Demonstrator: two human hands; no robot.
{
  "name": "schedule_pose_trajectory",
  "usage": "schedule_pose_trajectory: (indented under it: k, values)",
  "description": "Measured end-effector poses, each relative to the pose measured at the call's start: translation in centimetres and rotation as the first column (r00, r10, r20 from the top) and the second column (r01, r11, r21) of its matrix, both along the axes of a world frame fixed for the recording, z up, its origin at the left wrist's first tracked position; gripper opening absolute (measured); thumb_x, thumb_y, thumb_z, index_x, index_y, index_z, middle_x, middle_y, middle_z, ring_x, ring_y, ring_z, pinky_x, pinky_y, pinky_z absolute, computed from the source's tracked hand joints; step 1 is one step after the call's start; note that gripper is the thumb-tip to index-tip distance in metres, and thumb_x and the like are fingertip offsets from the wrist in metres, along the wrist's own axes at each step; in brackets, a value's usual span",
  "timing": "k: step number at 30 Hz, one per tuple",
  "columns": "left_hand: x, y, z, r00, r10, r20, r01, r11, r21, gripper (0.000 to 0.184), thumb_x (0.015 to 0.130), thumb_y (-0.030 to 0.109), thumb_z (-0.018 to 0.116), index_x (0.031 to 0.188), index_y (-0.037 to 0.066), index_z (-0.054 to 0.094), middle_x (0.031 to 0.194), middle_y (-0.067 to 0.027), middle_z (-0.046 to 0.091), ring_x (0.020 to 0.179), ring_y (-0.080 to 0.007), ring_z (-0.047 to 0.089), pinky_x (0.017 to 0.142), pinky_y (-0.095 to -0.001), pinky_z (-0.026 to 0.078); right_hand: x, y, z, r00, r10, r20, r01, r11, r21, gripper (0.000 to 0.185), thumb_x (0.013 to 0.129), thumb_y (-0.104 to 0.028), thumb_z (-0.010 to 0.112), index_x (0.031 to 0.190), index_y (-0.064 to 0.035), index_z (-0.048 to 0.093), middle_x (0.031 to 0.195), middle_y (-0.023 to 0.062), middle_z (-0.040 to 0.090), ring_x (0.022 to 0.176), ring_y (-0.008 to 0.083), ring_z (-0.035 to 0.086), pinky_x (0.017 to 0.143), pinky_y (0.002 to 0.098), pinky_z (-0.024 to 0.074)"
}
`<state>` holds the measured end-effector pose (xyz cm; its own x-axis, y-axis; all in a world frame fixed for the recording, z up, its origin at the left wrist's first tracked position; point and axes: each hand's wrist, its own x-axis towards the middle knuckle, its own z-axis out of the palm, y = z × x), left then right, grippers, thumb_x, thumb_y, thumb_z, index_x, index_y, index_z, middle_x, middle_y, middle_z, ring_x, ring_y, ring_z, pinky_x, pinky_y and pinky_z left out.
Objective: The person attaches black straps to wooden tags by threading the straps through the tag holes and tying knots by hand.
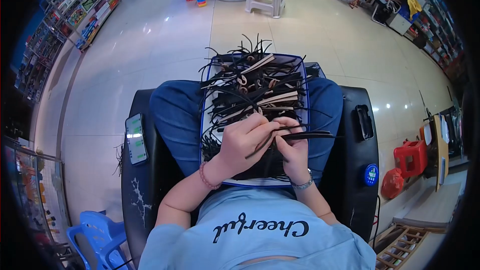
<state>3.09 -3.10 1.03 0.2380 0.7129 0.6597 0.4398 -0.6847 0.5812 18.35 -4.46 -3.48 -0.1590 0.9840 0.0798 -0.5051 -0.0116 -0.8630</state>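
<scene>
Left hand [243, 141] and right hand [294, 151], each pinching slender black strips [317, 135], lie close together above a blue-rimmed tray [213, 82] of strip bundles [235, 96] on a denim-clad lap [172, 107].

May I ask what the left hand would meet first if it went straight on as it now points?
The left hand would probably meet the right hand first, close ahead and gripping black strips, though exact depth is unclear.

The left hand [246, 139] and right hand [294, 151] pinch black strips [316, 135] above a blue-rimmed tray [270, 182] heaped with black cords [260, 77]; a smartphone [136, 139] lies on the left armrest [131, 176].
</scene>
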Motion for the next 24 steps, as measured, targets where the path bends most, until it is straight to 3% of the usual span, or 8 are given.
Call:
schedule_pose_trajectory:
  k: [3,6,7,9,10,14,19,24]
  values:
    - [-0.1,0.3,-0.6,0.999,0.03,0.014,-0.03,1.0,-0.01,0.011,0.077,0.0,0.068,0.087,-0.003,0.067,0.072,-0.0084,0.06,0.057,-0.0159,0.057,0.052,-0.0251,0.044,0.3,0.2,-2.0,0.995,0.039,0.095,-0.04,0.999,0.009,0.022,0.086,-0.002,0.064,0.107,0.0011,0.058,0.096,0.0065,0.064,0.089,0.0105,0.062,0.079,0.0212,0.048]
    - [-0.6,0.9,-1.9,0.954,0.001,0.298,0.141,0.879,-0.455,0.011,0.084,0.007,0.063,0.087,-0.004,0.067,0.074,-0.0053,0.063,0.056,-0.0099,0.056,0.05,-0.0231,0.042,0.3,0.2,-1.7,0.987,0.04,0.157,-0.055,0.994,0.093,0.014,0.087,-0.002,0.062,0.1,0.0028,0.061,0.096,0.0086,0.065,0.086,0.0124,0.063,0.077,0.0225,0.0493]
    - [-0.7,0.8,-1.6,0.881,0.037,0.471,0.314,0.699,-0.642,0.018,0.089,0.011,0.059,0.087,-0.005,0.067,0.076,-0.0035,0.063,0.056,-0.0062,0.055,0.049,-0.0212,0.041,0.2,0.2,-1.7,0.99,0.04,0.132,-0.056,0.992,0.114,0.013,0.088,-0.002,0.062,0.1,0.0032,0.061,0.095,0.0093,0.065,0.084,0.0129,0.063,0.076,0.0229,0.0496]
    - [-1.2,0.7,-0.8,0.894,0.058,0.445,0.31,0.637,-0.706,0.017,0.088,0.01,0.059,0.085,-0.005,0.067,0.071,-0.0031,0.062,0.056,-0.0073,0.056,0.049,-0.0209,0.041,0.1,0.2,-1.6,0.996,0.036,0.084,-0.046,0.992,0.115,0.013,0.088,-0.002,0.061,0.099,0.0037,0.061,0.095,0.0104,0.065,0.083,0.0138,0.064,0.075,0.0237,0.0501]
    - [-1.3,0.9,-0.4,0.899,0.056,0.434,0.316,0.604,-0.732,0.017,0.088,0.009,0.06,0.084,-0.005,0.067,0.069,-0.003,0.061,0.056,-0.0079,0.056,0.049,-0.0208,0.042,0.2,0.1,-1.5,0.998,0.024,0.063,-0.03,0.995,0.095,0.013,0.088,-0.002,0.061,0.099,0.0038,0.061,0.094,0.0107,0.065,0.082,0.0142,0.064,0.075,0.0241,0.0503]
    - [-1.6,-0.3,-0.4,1.0,0.004,0.03,0.006,0.938,-0.348,0.01,0.082,0.003,0.067,0.09,-0.003,0.065,0.081,-0.0063,0.064,0.064,-0.0065,0.06,0.05,-0.0196,0.044,0.4,0.4,-0.9,1.0,0.005,-0.004,-0.005,0.997,0.074,0.012,0.089,-0.002,0.06,0.099,0.0034,0.062,0.091,0.0107,0.066,0.081,0.0146,0.064,0.075,0.025,0.0506]
    - [-1.0,-0.5,-0.6,0.972,-0.001,0.233,0.136,0.815,-0.564,0.012,0.081,0.002,0.068,0.089,-0.002,0.06,0.073,-0.005,0.061,0.064,-0.008,0.059,0.058,-0.021,0.045,0.0,0.1,-1.2,0.975,0.096,0.203,-0.113,0.991,0.074,0.012,0.09,-0.005,0.06,0.099,0.0034,0.062,0.087,0.0091,0.066,0.08,0.015,0.065,0.075,0.0256,0.05]
    - [-0.8,0.2,-1.9,0.956,-0.004,0.292,0.201,0.734,-0.649,0.011,0.085,0.008,0.065,0.088,-0.001,0.059,0.077,-0.0044,0.062,0.068,-0.0074,0.057,0.061,-0.0213,0.045,0.7,0.9,-1.0,0.999,0.046,0.006,-0.046,0.999,-0.011,0.011,0.09,-0.006,0.059,0.096,0.0022,0.062,0.085,0.0107,0.067,0.078,0.0167,0.066,0.076,0.0278,0.0506]
